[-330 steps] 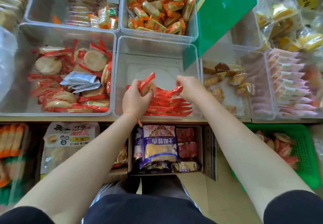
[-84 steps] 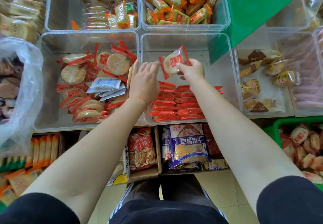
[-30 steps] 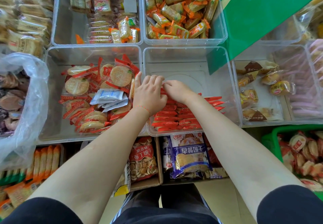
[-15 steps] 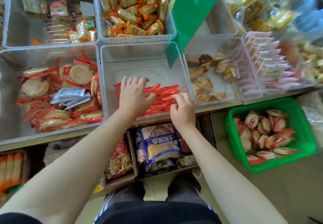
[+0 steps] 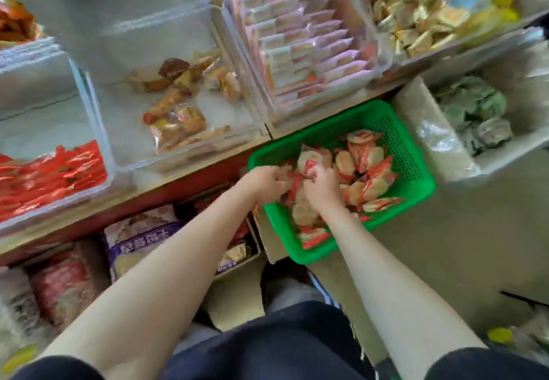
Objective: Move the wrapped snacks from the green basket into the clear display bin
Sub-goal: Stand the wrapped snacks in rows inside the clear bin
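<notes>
Snacks (image 5: 361, 169) in red and clear wrappers lie in a heap in the green basket (image 5: 416, 177), which sits low down on the floor, just in front of the shelf; both hands are down in that heap. The left hand (image 5: 264, 182) has its fingers curled in among the packs at the near left side of the basket; the right hand (image 5: 322, 185) is right beside it, and its fingers are curled round a pack. The picture is smeared there, so it looks like the left hand grips a pack too, but that is not sure.

The clear display bin (image 5: 98, 130) stands up on the surface to the left, well apart from the basket; a row of the same red packs (image 5: 47, 172) already lies along its near side, and the far part of its floor is bare. So some of the job seems done; the bin has a fair pile in it, with room for more.

A lot is left; the basket holds many packs, piled on each other from the near end to the far end. Each handful must be lifted up and carried over to the left, past the bin with the brown cakes (image 5: 178, 106); the pink packs (image 5: 303, 50) in the next bin over are not part of the job.
</notes>
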Available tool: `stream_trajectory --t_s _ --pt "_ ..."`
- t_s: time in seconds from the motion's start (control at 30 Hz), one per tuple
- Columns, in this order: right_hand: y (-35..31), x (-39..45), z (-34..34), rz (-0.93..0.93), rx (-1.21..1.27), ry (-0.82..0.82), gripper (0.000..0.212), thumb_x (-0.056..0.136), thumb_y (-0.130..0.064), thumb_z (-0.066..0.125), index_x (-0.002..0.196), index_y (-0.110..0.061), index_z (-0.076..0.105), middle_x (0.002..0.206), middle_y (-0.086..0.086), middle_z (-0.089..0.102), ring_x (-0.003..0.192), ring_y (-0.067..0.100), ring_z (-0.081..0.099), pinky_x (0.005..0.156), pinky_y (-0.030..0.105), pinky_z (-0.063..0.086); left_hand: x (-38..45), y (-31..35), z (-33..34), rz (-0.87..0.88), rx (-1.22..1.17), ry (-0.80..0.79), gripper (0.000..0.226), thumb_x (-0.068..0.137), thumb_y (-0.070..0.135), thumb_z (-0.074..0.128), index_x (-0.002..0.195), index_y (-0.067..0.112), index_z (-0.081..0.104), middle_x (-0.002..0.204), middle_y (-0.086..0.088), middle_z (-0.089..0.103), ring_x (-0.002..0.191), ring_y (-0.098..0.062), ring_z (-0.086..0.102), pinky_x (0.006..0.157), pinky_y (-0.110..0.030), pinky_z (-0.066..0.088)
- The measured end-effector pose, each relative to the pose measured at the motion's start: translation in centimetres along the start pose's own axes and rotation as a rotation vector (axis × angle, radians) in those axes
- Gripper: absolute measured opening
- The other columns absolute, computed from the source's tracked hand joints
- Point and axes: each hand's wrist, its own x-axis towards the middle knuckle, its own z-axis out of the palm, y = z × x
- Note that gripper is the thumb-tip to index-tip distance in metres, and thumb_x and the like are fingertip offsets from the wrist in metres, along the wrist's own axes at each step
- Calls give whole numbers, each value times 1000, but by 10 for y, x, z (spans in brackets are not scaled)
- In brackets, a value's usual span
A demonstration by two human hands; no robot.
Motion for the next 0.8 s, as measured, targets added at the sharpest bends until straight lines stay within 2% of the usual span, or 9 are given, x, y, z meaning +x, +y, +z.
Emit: stream_trajectory --t_s 0.07,0.13,0.2,0.3,0.4,0.5,0.6,0.7,0.8 --pt "48 14 -18 117 -34 -98 26 92 -22 54 115 -10 56 119 15 53 108 36 55 87 39 47 19 32 26 -28 17 -111 37 98 30 47 127 13 61 130 -11 60 117 -29 57 90 -29 44" --pt "85 25 -29 185 -33 -107 33 89 -21 58 119 -8 52 122 17 49 111 38 53 90 41 47 34 51 44 -78 19 -149 33 97 29 48 120 10 62 124 -12 62 115 -29 57 84 -27 43" --pt "114 34 -38 218 -85 -3 45 86 -20 64 127 -13 47 127 17 45 115 39 50 91 44 48 46 63 55 -134 -2 -167 28 97 28 48 109 9 65 109 -11 66 106 -28 61 75 -25 42" --pt "142 44 -51 192 -267 118 56 85 -14 63 137 -25 44 134 16 38 124 37 39 93 45 44 63 74 62 -186 2 -164 28 96 26 48 106 7 66 109 -11 68 97 -27 62 70 -26 42" --pt "162 59 -56 163 -384 37 47 91 -9 53 133 -29 50 139 15 36 130 35 34 96 45 41 77 85 67 -262 -62 -159 30 98 21 48 120 7 63 120 -12 65 104 -28 62 80 -30 49" --pt "170 72 -66 129 -436 48 48 84 -14 70 128 -22 53 136 13 43 127 31 40 96 42 40 90 97 73 -318 -167 -159 34 98 14 50 130 9 59 128 -15 61 116 -31 60 96 -36 50" --pt "173 82 -80 59 -408 69 34 88 -7 58 122 -11 60 128 13 51 120 32 47 94 41 41 101 105 80 -327 -178 -170 30 96 16 52 125 11 61 117 -15 64 100 -25 60 95 -37 50" --pt "176 85 -99 -49 -288 218 16 88 -7 57 97 -11 70 107 11 54 102 33 49 81 42 42 108 116 83 -304 -116 -186 16 95 22 50 105 16 60 105 -7 64 93 -24 61 91 -40 53" --pt "176 86 -115 -139 -153 241 7 91 -13 59 95 -15 65 106 7 57 101 31 51 81 42 41 115 132 86 -224 16 -186 28 93 26 49 115 16 63 108 -8 67 95 -26 64 76 -33 52"
